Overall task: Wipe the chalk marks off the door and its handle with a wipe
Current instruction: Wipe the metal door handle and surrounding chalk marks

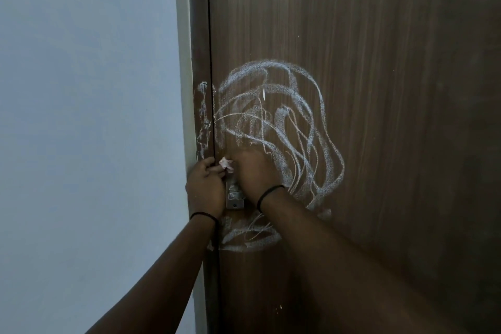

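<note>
Dim, bluish indoor light — soft focus, slight wide-angle bending at edges.

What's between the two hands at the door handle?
In the head view, a crumpled wipe sits between the left hand and right hand, with the chalk-marked metal handle plate showing just below it.

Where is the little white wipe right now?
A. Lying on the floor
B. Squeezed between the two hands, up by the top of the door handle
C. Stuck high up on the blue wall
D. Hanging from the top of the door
B: the crumpled wipe sits between the left hand and the right hand, at the top of the metal handle plate, with chalk scribbles all around.
</note>
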Motion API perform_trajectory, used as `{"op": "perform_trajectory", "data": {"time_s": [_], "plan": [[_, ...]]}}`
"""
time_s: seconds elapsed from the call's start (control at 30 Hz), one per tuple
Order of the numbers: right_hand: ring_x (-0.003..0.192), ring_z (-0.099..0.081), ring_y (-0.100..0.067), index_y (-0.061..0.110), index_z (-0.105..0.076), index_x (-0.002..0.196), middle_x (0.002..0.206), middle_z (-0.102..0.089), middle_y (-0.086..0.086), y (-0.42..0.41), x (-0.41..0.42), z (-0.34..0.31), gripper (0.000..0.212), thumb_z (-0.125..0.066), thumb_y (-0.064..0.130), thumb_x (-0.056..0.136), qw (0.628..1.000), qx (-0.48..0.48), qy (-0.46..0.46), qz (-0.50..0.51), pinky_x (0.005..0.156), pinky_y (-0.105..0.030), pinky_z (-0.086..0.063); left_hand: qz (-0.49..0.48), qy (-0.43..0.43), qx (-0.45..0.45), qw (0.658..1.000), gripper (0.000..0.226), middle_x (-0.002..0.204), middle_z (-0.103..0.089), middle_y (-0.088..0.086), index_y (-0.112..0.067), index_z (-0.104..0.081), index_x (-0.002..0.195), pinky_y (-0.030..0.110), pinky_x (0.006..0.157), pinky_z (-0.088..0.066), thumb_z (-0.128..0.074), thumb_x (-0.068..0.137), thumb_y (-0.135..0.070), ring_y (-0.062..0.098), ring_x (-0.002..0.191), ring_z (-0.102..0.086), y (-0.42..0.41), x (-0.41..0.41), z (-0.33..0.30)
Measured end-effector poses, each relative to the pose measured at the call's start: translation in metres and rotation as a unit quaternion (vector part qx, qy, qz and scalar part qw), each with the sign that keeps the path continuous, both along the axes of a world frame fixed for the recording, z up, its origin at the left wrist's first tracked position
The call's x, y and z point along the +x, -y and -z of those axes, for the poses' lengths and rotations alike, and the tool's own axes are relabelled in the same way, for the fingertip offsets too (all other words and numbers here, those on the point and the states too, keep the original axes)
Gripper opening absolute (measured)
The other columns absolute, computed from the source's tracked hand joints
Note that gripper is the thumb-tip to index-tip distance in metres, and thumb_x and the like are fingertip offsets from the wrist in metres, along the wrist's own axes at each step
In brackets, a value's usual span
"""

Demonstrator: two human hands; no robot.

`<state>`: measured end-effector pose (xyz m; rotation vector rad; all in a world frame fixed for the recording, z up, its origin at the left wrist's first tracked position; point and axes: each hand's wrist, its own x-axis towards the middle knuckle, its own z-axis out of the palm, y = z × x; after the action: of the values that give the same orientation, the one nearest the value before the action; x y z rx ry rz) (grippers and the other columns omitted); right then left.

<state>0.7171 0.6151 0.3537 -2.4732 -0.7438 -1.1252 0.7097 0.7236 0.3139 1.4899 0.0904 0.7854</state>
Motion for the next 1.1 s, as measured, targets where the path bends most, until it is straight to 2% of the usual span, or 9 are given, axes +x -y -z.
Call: {"op": "perform_trajectory", "data": {"time_s": [0.13,0.3,0.4,0.47,0.6,0.77,0.93,1.03,1.1], "plan": [[0.087,-0.054,-0.027,0.011,-0.068,0.092,0.099,-0.059,-0.010,0.008,-0.004,0.024,0.011,-0.058,0.007,0.089,0.997,0.056,0.042,0.027,0.071,-0.034,-0.042,0.044,0.012,-0.033,0.998,0.037,0.102,-0.073,0.004,-0.010,-0.063,0.123,0.042,0.095,-0.055,-0.051,0.089,-0.001,0.019,0.099,-0.070,0.000,-0.001,-0.003],[0.087,-0.052,-0.028,0.008,-0.068,0.084,0.093,-0.057,-0.011,0.011,-0.002,0.015,0.004,-0.066,0.010,0.086,0.998,0.052,0.019,0.011,0.070,-0.035,-0.041,0.066,0.011,-0.049,0.997,0.034,0.108,-0.073,0.014,-0.008,-0.062,0.119,0.039,0.093,-0.055,-0.047,0.090,0.002,0.020,0.096,-0.071,-0.004,0.000,-0.003],[0.088,-0.056,-0.026,0.012,-0.074,0.081,0.088,-0.063,-0.009,0.013,-0.001,0.017,0.006,-0.071,0.017,0.084,1.000,-0.014,0.001,-0.007,0.069,-0.031,-0.037,0.054,0.010,-0.032,0.998,0.036,0.107,-0.073,0.013,-0.005,-0.061,0.123,0.047,0.098,-0.053,-0.047,0.090,0.000,0.026,0.100,-0.069,-0.004,-0.002,-0.004],[0.088,-0.059,-0.025,0.017,-0.077,0.084,0.088,-0.068,-0.006,0.018,0.000,0.020,0.005,-0.074,0.021,0.082,0.999,-0.036,-0.010,-0.013,0.072,-0.031,-0.042,0.053,0.013,-0.024,0.998,0.038,0.108,-0.072,0.014,-0.006,-0.060,0.125,0.048,0.098,-0.053,-0.044,0.092,0.001,0.025,0.100,-0.070,-0.003,-0.003,-0.004],[0.079,-0.055,-0.022,0.013,-0.075,0.079,0.081,-0.066,-0.006,0.020,0.003,0.011,0.005,-0.073,0.016,0.082,0.996,0.089,0.025,-0.009,0.068,-0.034,-0.048,0.038,0.012,-0.011,0.999,0.037,0.104,-0.073,0.010,-0.008,-0.060,0.125,0.048,0.096,-0.054,-0.044,0.093,0.000,0.023,0.097,-0.070,-0.001,-0.003,-0.004],[0.086,-0.061,-0.024,0.021,-0.077,0.082,0.087,-0.068,-0.004,0.018,0.003,0.011,0.003,-0.076,0.023,0.081,0.998,-0.061,-0.025,-0.023,0.074,-0.036,-0.051,0.045,0.015,-0.014,0.999,0.038,0.109,-0.072,0.015,-0.005,-0.057,0.128,0.048,0.098,-0.053,-0.043,0.094,0.000,0.026,0.102,-0.069,-0.002,-0.005,-0.004],[0.083,-0.057,-0.022,0.014,-0.073,0.084,0.086,-0.065,-0.006,0.022,0.008,0.012,0.005,-0.072,0.019,0.084,0.997,0.069,0.014,-0.031,0.070,-0.036,-0.047,0.051,0.007,-0.016,0.999,0.037,0.110,-0.072,0.015,-0.006,-0.057,0.128,0.042,0.096,-0.054,-0.044,0.094,0.000,0.023,0.098,-0.070,-0.003,-0.005,-0.006],[0.084,-0.054,-0.024,0.012,-0.073,0.084,0.085,-0.063,-0.007,0.006,0.006,0.012,0.010,-0.065,0.015,0.089,0.998,0.031,0.029,-0.040,0.071,-0.040,-0.047,0.023,-0.004,-0.002,1.000,0.038,0.113,-0.070,0.013,-0.008,-0.060,0.128,0.047,0.100,-0.051,-0.056,0.090,-0.004,0.027,0.106,-0.066,-0.003,-0.005,-0.006],[0.082,-0.055,-0.024,0.014,-0.075,0.084,0.085,-0.063,-0.007,0.007,0.006,0.018,0.014,-0.065,0.021,0.091,0.998,-0.015,0.032,-0.049,0.072,-0.041,-0.047,0.023,-0.007,0.003,1.000,0.040,0.117,-0.069,0.013,-0.008,-0.057,0.131,0.048,0.102,-0.049,-0.055,0.091,-0.006,0.029,0.110,-0.064,-0.005,-0.008,-0.006]]}}
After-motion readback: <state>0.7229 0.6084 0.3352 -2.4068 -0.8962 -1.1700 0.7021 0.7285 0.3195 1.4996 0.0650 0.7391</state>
